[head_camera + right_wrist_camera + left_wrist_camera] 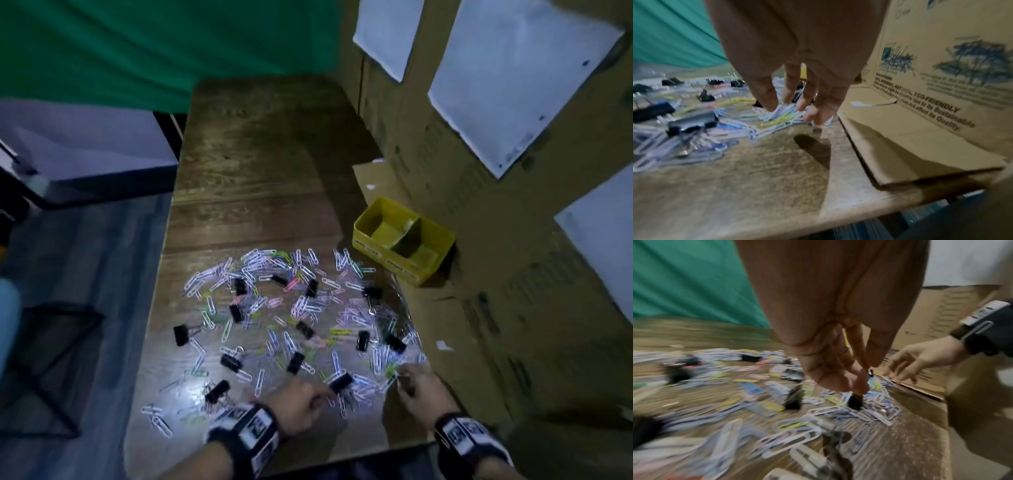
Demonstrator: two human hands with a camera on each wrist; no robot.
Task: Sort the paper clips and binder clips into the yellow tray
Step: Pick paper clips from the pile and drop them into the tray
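Head view, left hand [303,402] apparently pinching binder clip [340,382], right hand [423,385] on paper clips [388,368]

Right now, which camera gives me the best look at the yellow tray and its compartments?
The head view: the yellow tray shows whole, its two compartments looking empty. In both wrist views only a yellow sliver shows between the fingers.

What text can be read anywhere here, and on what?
"ECO-HYGIENE": cardboard box, right wrist view.
"ECO-FRIENDLY": same box.
"...Sustainable ... not affect its Quality": same box, beginning blurred.
Labels on the yellow tray: too blurred to read.
Wristband tags: unreadable.
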